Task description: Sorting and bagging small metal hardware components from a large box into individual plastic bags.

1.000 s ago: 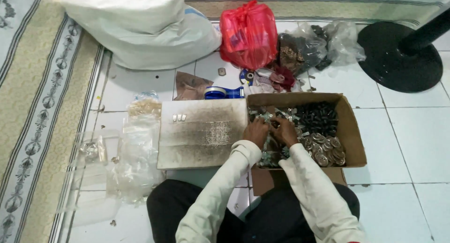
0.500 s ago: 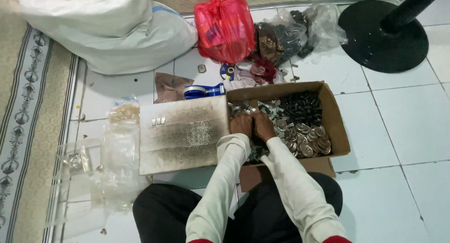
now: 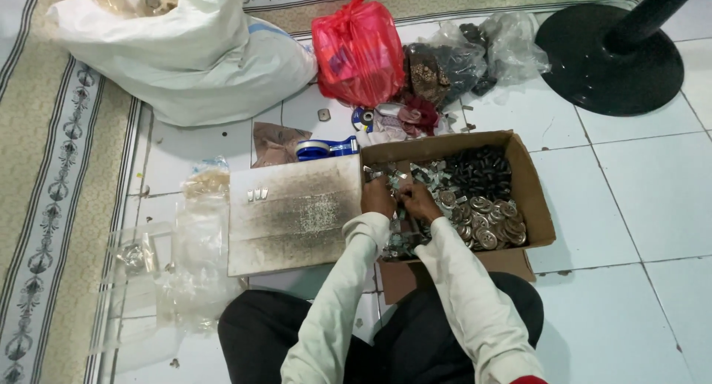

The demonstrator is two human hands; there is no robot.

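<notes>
Cardboard box: silver clips, black caps, round washers.

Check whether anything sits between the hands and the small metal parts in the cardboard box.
Nothing visible does. The left hand and right hand are already inside the open cardboard box, resting on the small metal parts.
</notes>
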